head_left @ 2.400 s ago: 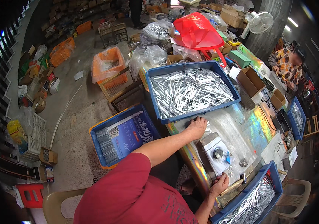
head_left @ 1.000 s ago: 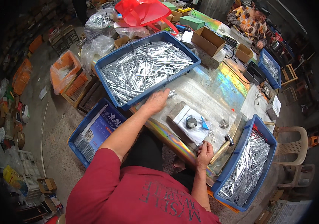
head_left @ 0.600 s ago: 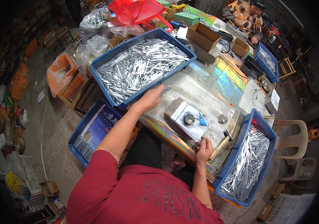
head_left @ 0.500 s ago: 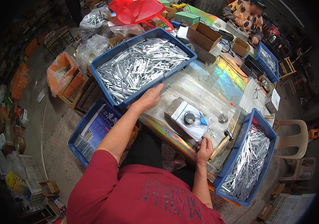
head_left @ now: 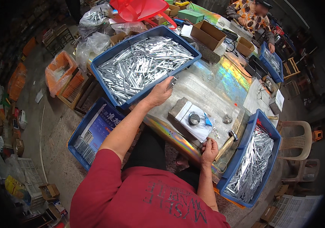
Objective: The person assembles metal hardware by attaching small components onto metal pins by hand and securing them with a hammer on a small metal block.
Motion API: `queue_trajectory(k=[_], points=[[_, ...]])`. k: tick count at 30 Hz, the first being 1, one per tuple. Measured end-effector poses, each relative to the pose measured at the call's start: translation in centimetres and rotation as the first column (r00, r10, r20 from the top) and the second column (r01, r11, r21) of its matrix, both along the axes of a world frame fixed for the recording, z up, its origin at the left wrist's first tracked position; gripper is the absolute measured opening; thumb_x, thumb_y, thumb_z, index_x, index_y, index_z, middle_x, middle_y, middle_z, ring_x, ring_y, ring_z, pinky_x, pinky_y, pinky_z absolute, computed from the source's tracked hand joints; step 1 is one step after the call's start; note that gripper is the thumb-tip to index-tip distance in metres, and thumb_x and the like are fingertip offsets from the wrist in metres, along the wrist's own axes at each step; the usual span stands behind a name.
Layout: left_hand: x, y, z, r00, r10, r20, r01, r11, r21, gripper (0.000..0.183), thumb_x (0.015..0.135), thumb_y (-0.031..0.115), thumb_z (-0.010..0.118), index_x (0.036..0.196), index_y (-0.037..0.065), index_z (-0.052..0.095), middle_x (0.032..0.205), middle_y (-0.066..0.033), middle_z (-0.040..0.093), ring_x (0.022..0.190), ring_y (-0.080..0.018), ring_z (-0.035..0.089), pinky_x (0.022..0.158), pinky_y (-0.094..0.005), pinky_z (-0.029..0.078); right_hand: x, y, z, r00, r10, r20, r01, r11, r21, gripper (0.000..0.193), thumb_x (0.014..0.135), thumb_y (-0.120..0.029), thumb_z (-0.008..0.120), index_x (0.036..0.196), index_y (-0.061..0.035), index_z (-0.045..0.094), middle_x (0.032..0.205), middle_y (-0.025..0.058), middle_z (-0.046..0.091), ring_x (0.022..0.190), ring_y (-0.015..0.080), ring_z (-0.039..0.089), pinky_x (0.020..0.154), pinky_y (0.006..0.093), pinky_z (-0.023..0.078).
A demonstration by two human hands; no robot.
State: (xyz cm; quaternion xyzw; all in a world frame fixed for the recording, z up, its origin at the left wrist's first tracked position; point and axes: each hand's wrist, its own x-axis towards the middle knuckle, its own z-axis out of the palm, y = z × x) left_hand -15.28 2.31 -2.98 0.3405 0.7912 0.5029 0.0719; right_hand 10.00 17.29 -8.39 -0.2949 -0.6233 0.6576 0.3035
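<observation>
Beside the near right edge of a large blue bin (head_left: 107, 89) full of silver metal strips (head_left: 143, 64), my left hand (head_left: 160, 93) is closed over the table. Small greyish metal pieces (head_left: 174, 81) show at its fingertips. My right hand (head_left: 209, 151) is pinched at the table's near edge; what it holds, if anything, is too small to make out. Just beyond it are tiny silver parts (head_left: 216, 133) and a stone block topped with white paper (head_left: 198, 131). A round dark container (head_left: 194, 119) and a blue triangular piece (head_left: 207, 119) rest on that paper.
A hammer (head_left: 226, 146) lies right of my right hand, near another blue bin of strips (head_left: 249, 167). A third bin (head_left: 79, 161) stands low at left. Cardboard boxes (head_left: 208, 35) and a red bag (head_left: 139, 9) are at the back. A co-worker (head_left: 248, 17) sits far right.
My left hand has moved slightly away from me and to the right along the bin's edge, with its fingers closed round the metal pieces. My right hand stays nearly in place.
</observation>
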Motion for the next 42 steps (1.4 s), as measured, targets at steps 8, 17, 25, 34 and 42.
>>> queue_trajectory(k=[8, 17, 25, 34, 42], points=[[-0.1, 1.1, -0.5, 0.995, 0.071, -0.073, -0.056, 0.98, 0.19, 0.047, 0.076, 0.008, 0.048, 0.119, -0.004, 0.031, 0.096, -0.0171, 0.051, 0.086, -0.0205, 0.05, 0.078, -0.0271, 0.038, -1.4, 0.4, 4.8, 0.989, -0.121, -0.088, 0.132, 0.983, 0.129, 0.017, 0.085, -0.014, 0.044, 0.088, 0.0012, 0.052, 0.06, -0.0005, 0.045, 0.048, 0.0032, 0.038, 0.043, 0.015, 0.031], [-0.3, 2.2, -2.8, 0.98, 0.18, -0.083, -0.141, 0.927, 0.348, 0.047, 0.077, 0.008, 0.05, 0.119, -0.001, 0.031, 0.099, -0.0162, 0.05, 0.091, -0.021, 0.051, 0.082, -0.0272, 0.037, -11.4, -1.3, 9.3, 0.969, 0.239, 0.07, -0.24, 0.822, 0.517, 0.017, 0.08, -0.008, 0.048, 0.093, 0.0022, 0.053, 0.077, 0.0078, 0.055, 0.066, 0.0137, 0.051, 0.062, 0.024, 0.042], [1.1, 2.8, -3.2, 0.993, 0.095, -0.073, -0.051, 0.886, 0.461, 0.044, 0.078, 0.006, 0.048, 0.119, 0.002, 0.032, 0.107, -0.02, 0.046, 0.097, -0.0325, 0.048, 0.081, -0.0337, 0.039, -18.8, -3.9, 7.7, 0.871, 0.464, 0.161, -0.474, 0.709, 0.523, 0.043, 0.081, -0.024, 0.047, 0.115, 0.0012, 0.039, 0.109, 0.0196, 0.047, 0.099, 0.028, 0.048, 0.084, 0.0325, 0.037], [2.0, 1.8, -3.9, 0.997, 0.066, 0.049, -0.081, 0.895, 0.439, 0.051, 0.075, 0.013, 0.053, 0.12, 0.006, 0.03, 0.11, -0.0159, 0.046, 0.098, -0.0249, 0.05, 0.081, -0.0308, 0.04, -18.3, -5.0, 5.5, 0.886, 0.463, 0.013, -0.426, 0.804, 0.414, 0.049, 0.079, -0.02, 0.052, 0.12, 0.0006, 0.035, 0.112, 0.0217, 0.046, 0.103, 0.0267, 0.047, 0.086, 0.031, 0.036], [2.3, 1.3, -3.9, 0.991, 0.123, 0.043, -0.13, 0.9, 0.416, 0.045, 0.071, 0.015, 0.059, 0.111, 0.005, 0.043, 0.091, -0.0141, 0.057, 0.083, -0.0258, 0.057, 0.07, -0.0302, 0.044, -17.3, -5.3, 6.5, 0.878, 0.458, 0.142, -0.453, 0.697, 0.557, 0.037, 0.079, -0.014, 0.05, 0.113, -0.0006, 0.043, 0.11, 0.0198, 0.048, 0.101, 0.0289, 0.048, 0.086, 0.0317, 0.036]])
